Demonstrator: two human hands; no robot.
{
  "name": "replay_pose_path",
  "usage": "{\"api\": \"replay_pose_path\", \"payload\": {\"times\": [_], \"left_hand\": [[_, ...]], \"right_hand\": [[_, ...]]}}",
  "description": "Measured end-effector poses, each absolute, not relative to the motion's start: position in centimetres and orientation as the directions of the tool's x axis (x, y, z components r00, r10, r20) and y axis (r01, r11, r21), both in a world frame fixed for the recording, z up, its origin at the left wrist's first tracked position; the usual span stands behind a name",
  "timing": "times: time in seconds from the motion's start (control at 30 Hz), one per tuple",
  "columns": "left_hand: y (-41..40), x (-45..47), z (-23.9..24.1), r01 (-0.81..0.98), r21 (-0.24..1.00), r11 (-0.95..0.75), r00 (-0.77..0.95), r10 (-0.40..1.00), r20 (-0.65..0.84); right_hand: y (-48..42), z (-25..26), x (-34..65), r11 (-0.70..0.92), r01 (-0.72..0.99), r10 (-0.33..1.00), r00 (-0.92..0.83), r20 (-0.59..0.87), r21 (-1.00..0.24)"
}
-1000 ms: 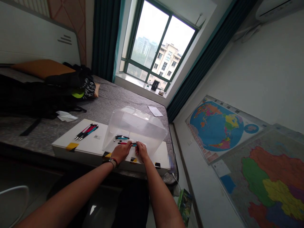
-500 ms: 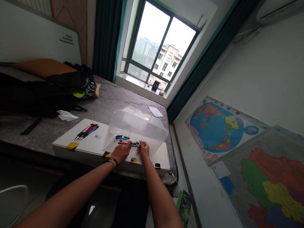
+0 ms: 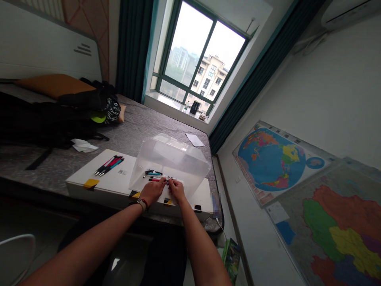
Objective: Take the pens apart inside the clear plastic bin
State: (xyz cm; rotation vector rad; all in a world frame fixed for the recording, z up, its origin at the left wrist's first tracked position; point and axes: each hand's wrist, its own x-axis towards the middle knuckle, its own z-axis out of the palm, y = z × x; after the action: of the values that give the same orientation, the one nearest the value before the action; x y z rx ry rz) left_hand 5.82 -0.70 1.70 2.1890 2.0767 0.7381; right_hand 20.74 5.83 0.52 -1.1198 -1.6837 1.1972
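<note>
My left hand [image 3: 152, 191] is closed, its fingertips pinching a slim pen that is mostly hidden. Right against it, my right hand [image 3: 177, 192] is also closed in a pinch; what its fingers hold is too small to make out. Both sets of fingertips meet over the front of a translucent plastic bin [image 3: 175, 155], which lies on its side with its opening toward me. Inside the bin, just beyond my hands, are loose pen parts [image 3: 153, 172] in black and teal. A red piece [image 3: 154, 180] shows beside my left fingers.
The bin rests on a white box [image 3: 98, 174] with yellow and black tape tabs. Several pens [image 3: 109, 165] lie on the box at left. Around it is a grey mattress [image 3: 133, 115] with a crumpled tissue [image 3: 84, 145], a white paper [image 3: 195, 140] and a black bag [image 3: 44, 119].
My right hand has moved slightly left, bringing its fingertips up against my left ones. The teal piece that showed between the hands is now covered. My left hand stays almost in place.
</note>
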Motion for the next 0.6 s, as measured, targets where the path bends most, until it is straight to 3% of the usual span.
{"api": "replay_pose_path", "payload": {"times": [0.27,0.6], "left_hand": [[-0.49,5.85,1.31,0.929,0.358,-0.088,-0.028,0.951,0.307],[-0.45,5.89,1.34,0.931,0.355,-0.081,-0.021,0.961,0.276]], "right_hand": [[5.9,1.21,21.39,0.078,0.051,0.956,-0.288,0.06,-0.996],[6.3,0.45,21.43,0.073,0.092,0.953,-0.298,0.043,-0.993]]}}
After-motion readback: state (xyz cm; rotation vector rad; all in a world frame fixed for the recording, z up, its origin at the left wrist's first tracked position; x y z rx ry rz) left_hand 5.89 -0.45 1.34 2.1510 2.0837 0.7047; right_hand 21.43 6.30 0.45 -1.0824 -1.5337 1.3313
